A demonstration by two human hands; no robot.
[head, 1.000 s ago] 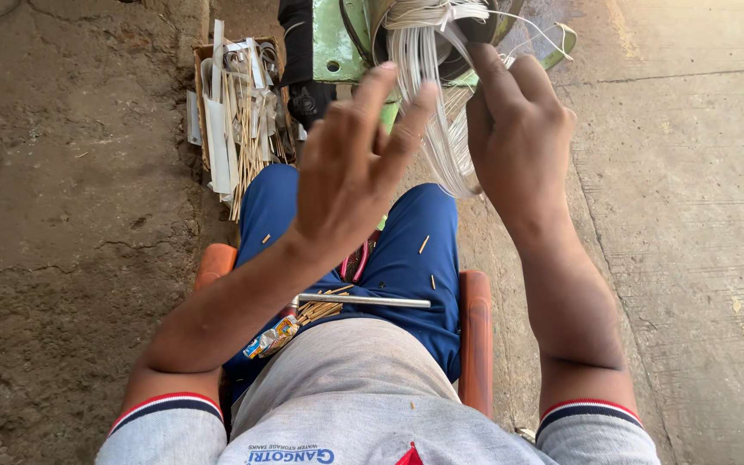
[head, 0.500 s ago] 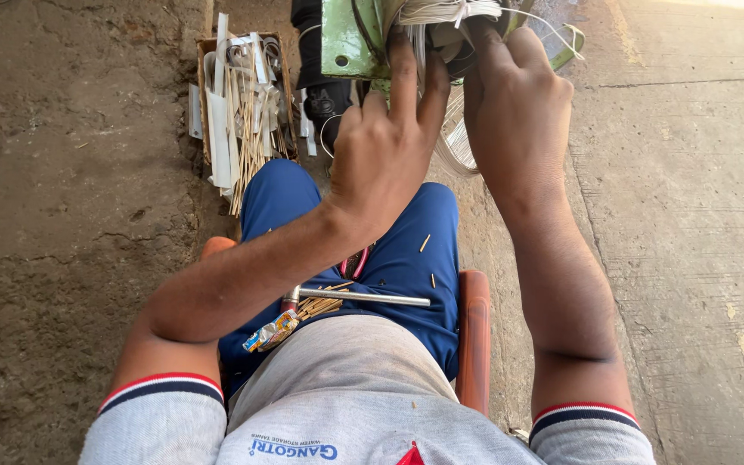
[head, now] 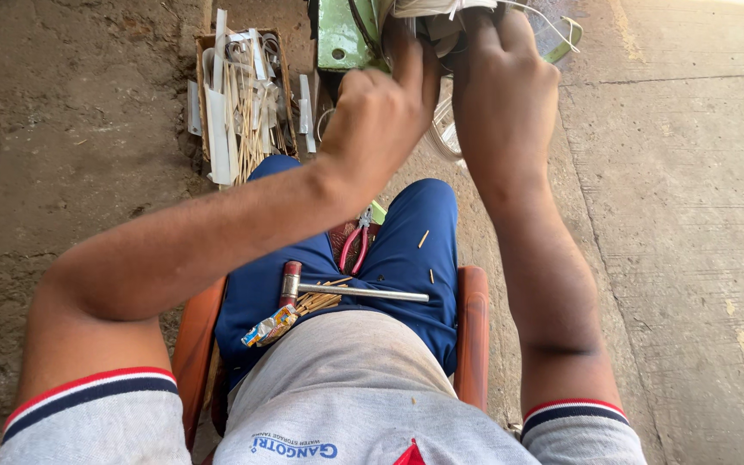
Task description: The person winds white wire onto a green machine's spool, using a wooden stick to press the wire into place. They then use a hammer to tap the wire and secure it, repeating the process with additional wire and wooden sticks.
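Both hands were up at the top edge of the frame, buried in the green motor (head: 337,39) and its white wire bundle (head: 428,9). The left hand (head: 381,116) was curled into a loose fist with the fingers tucked in against the windings, touching them, though I couldn't tell if it really had hold of a strand. The right hand (head: 501,82) sat just beside it, knuckles up, fingers bent down over the same bundle, and its grip was hidden too. The motor stood on the ground right in front of the knees.

On the lap, across the blue shorts (head: 406,250), lay a small hammer (head: 346,291) with a metal handle, a bunch of thin sticks (head: 316,301) under it, and red-handled pliers (head: 355,245) between the thighs. The person sat on an orange chair (head: 474,327). To the left of the motor sat a cardboard box (head: 243,103) full of white strips and more sticks, on the dirt.
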